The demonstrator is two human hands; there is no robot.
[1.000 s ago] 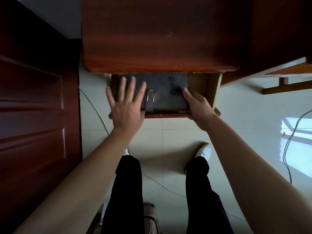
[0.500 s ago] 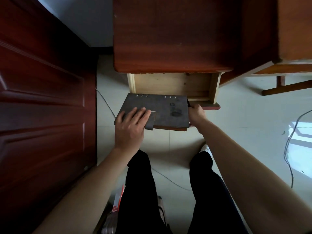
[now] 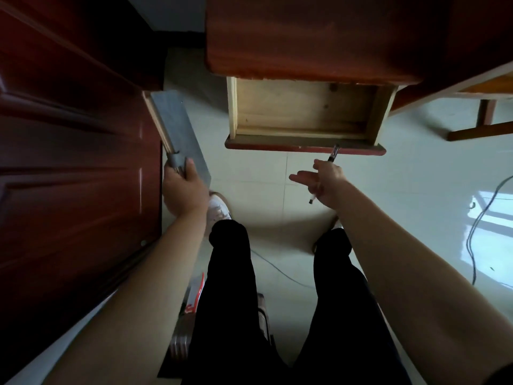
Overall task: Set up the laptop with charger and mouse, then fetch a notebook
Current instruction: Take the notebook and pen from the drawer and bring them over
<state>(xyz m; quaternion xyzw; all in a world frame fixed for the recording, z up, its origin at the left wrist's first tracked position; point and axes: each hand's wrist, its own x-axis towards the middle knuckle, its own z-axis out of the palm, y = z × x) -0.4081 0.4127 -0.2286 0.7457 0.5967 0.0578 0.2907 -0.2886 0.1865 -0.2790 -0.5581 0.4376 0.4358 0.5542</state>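
Observation:
My left hand (image 3: 184, 191) grips the grey notebook (image 3: 177, 129) by its near edge and holds it tilted on edge at the left, close to the dark red door. My right hand (image 3: 323, 182) hovers just in front of the open drawer (image 3: 305, 147) with a pen (image 3: 333, 157) held across it, index finger and thumb spread to the left. The pale wooden drawer sticks out from under the reddish-brown desk (image 3: 305, 37) and shows nothing inside.
A dark red door (image 3: 69, 134) fills the left side. White tiled floor (image 3: 416, 176) lies below, with a cable (image 3: 477, 226) at the right and a thin wire behind my legs. A wooden frame (image 3: 483, 129) stands at the right. A red-and-white box (image 3: 195, 295) lies near my left leg.
The notebook came out of the drawer, first lifted flat in both hands, then swung left and on edge in my left hand alone. My right hand let go of it and now holds a pen.

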